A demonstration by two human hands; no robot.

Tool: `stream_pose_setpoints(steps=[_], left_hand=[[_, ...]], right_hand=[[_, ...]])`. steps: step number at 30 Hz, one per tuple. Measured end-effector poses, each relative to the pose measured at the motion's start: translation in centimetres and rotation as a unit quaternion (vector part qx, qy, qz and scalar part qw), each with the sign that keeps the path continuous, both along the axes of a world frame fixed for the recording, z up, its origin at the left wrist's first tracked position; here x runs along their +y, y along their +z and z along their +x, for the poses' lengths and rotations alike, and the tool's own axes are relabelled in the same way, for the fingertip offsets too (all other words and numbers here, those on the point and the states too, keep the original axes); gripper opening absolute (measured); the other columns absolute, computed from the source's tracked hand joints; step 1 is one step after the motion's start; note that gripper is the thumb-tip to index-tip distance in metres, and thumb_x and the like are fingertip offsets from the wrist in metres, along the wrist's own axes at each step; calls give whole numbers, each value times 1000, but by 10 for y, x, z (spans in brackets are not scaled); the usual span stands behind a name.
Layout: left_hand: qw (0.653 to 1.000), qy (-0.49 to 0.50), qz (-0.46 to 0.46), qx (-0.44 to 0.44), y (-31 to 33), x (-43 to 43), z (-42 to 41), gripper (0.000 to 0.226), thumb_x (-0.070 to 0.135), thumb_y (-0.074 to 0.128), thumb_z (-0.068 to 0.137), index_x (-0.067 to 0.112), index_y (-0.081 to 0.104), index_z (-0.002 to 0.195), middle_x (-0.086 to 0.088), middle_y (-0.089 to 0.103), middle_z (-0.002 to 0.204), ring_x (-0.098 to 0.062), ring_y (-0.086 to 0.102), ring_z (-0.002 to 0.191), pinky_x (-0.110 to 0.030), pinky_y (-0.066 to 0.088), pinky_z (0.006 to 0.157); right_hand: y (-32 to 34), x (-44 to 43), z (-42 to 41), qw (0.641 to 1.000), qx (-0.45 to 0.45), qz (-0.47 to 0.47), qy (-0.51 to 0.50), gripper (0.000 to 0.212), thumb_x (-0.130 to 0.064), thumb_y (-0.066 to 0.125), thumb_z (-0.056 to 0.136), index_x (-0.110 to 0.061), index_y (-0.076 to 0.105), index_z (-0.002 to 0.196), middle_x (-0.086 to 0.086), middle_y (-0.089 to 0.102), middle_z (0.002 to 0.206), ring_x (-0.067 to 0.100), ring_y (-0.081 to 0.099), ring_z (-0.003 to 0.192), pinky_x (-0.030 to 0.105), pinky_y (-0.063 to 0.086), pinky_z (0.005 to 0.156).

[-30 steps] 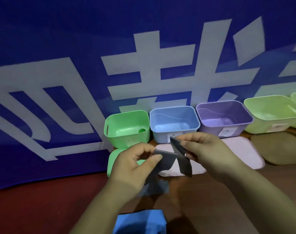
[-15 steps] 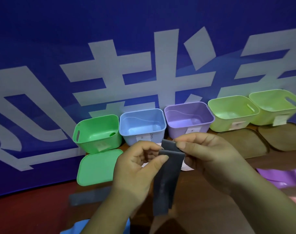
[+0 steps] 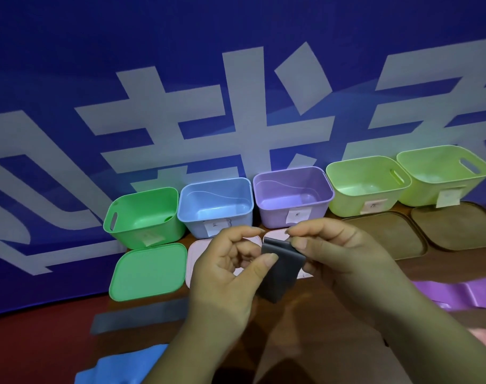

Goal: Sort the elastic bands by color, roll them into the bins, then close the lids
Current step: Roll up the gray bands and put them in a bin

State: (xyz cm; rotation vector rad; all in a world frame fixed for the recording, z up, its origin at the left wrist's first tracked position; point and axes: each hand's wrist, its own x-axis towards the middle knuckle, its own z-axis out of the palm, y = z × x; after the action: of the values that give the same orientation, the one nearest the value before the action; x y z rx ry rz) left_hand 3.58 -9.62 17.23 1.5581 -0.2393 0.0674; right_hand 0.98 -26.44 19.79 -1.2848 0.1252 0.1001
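Both hands hold a dark grey elastic band point(image 3: 281, 268) above the table, its top end folded over. My left hand point(image 3: 228, 267) pinches it with thumb on the front; my right hand point(image 3: 338, 250) grips the folded top edge. Behind stand open bins in a row: green bin point(image 3: 142, 217), blue bin point(image 3: 216, 206), purple bin point(image 3: 291, 195) and two yellow-green bins point(image 3: 366, 184) point(image 3: 444, 173). A green lid point(image 3: 149, 271) lies in front of the green bin. A second grey band point(image 3: 139, 317), a blue band point(image 3: 120, 367) and a purple band point(image 3: 457, 295) lie on the table.
A pale pink lid point(image 3: 197, 253) lies partly hidden behind my hands. Two brown lids point(image 3: 385, 234) point(image 3: 457, 225) lie before the yellow-green bins. A blue banner with white characters point(image 3: 236, 106) hangs right behind the bins. Something pink shows at the right edge point(image 3: 485, 336).
The hanging part of the grey band has become shorter as my hands fold it up. The view has shifted, so the bins now sit further left than a second ago.
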Motion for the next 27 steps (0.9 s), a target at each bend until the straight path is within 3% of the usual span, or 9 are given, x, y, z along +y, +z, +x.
stream_pose_setpoints(steps=[2,5,7,9,11,16,19,22,27], left_hand=[[1000,4,4,-6,0,-5,-2,42,13,76,69,46,70,93,7,64,67,-10,58,68,-23,48,71],[1000,9,20,-14,-2,-11,-5,43,14,74,72,48,70,96,10,63,67,-8,58,68,-25,48,72],[999,15,32,-19,-3,-14,-7,41,17,75,73,50,71,98,12,65,70,-7,60,70,-25,49,73],[999,23,36,-17,-6,-16,-9,32,28,76,72,46,72,99,11,69,77,-9,64,75,-25,51,76],[999,34,41,-6,-10,-15,-11,28,32,75,73,38,73,100,7,73,84,-12,68,80,-27,53,78],[996,63,66,13,-14,-10,-14,29,19,74,73,38,72,95,9,72,80,-9,66,77,-23,54,75],[996,73,57,16,-15,-2,-15,29,17,73,72,41,72,89,12,72,77,-3,65,72,-19,53,70],[995,80,53,15,-17,13,-13,28,18,73,72,44,71,85,14,71,76,-1,64,71,-16,52,69],[993,96,74,-1,-22,54,-1,15,36,75,72,37,69,86,8,68,81,-11,64,74,-30,52,69]], right_hand=[[-6,-6,0,1000,-12,-4,2,58,-53,92,41,-21,78,88,13,72,91,26,58,87,37,51,80],[-9,-12,0,1000,-16,6,8,64,-56,91,40,-18,78,90,24,69,95,30,58,90,47,50,87],[-9,-14,-1,1000,-14,8,14,57,-50,92,44,-18,78,89,19,68,89,29,56,84,39,51,78],[-9,-16,-1,1000,-3,10,23,33,-33,87,56,-20,78,85,11,69,84,24,56,78,26,51,68],[-8,-16,-2,1000,11,10,27,15,-20,76,66,-22,79,81,6,70,81,18,57,74,23,50,64],[-11,-11,2,999,16,-20,24,18,-13,83,62,-22,79,77,8,69,78,24,57,76,35,46,71],[-12,0,6,999,23,-24,16,16,-21,76,62,-21,79,79,18,68,82,29,56,78,39,45,73],[-12,14,9,998,5,-51,29,21,-11,82,65,-19,79,83,33,63,88,28,55,74,37,46,68],[-12,46,15,985,-86,-138,56,23,-3,81,71,-19,77,87,13,70,77,16,62,68,21,51,62]])
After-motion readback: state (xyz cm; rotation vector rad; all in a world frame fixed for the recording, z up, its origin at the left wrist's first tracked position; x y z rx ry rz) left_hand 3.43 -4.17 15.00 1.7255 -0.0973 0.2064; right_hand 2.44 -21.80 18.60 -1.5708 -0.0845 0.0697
